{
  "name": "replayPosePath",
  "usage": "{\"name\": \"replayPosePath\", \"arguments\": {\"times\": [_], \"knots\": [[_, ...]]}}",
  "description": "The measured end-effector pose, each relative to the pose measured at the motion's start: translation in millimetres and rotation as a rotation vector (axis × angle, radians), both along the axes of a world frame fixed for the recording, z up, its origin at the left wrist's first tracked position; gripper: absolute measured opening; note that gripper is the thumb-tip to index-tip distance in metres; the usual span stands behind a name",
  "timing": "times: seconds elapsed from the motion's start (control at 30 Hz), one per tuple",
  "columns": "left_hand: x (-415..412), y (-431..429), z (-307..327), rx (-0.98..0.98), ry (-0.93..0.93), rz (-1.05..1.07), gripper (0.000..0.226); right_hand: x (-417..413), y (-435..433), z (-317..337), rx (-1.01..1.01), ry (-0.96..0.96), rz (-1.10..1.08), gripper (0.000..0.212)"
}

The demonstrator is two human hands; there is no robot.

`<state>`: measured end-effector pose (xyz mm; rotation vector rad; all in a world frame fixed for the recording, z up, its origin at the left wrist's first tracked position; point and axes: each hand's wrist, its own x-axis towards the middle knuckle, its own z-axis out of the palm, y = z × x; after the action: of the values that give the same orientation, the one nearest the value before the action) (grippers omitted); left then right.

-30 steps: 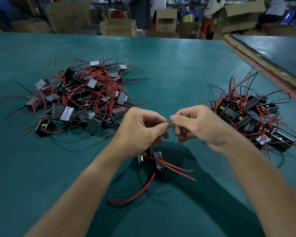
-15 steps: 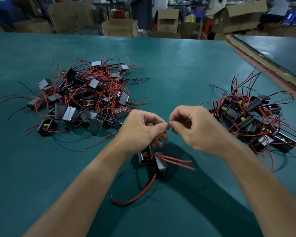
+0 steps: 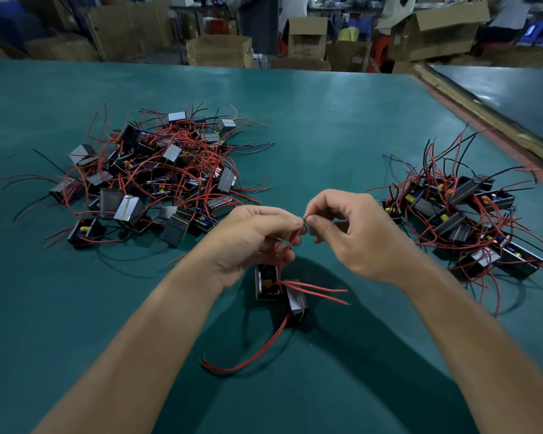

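Pinching the red wire [image 3: 287, 249] tip tight between left hand [image 3: 251, 239] and right hand [image 3: 361, 233], twist evenly without tugging the modules [image 3: 295, 300].

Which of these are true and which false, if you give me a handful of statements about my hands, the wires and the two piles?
1. The left hand and the right hand both pinch the tip of a red wire. True.
2. The left pile of wired modules is smaller than the right pile. False: the left pile is clearly the larger.
3. Two wired modules sit below the hands, apart from both piles. True.
4. The table has a bare wooden top. False: its top is teal green.
5. Cardboard boxes stand beyond the table's far edge. True.
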<state>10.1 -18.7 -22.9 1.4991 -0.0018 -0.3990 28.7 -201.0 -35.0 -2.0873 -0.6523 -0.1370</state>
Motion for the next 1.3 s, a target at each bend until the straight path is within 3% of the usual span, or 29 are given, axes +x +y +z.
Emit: {"name": "replayPosePath", "arguments": {"times": [0.3,0.7,1.3], "knots": [[-1,-3,-2,0.056,-0.133,0.07,0.012,1,-1,4,0.142,0.074,-0.007,0.015],[-1,-1,-1,0.029,-0.079,0.021,0.023,-4,-5,12,0.049,0.081,0.066,0.012],[2,1,-5,0.119,-0.106,0.025,0.015,-2,-4,6,-0.036,-0.086,-0.025,0.017]]}}
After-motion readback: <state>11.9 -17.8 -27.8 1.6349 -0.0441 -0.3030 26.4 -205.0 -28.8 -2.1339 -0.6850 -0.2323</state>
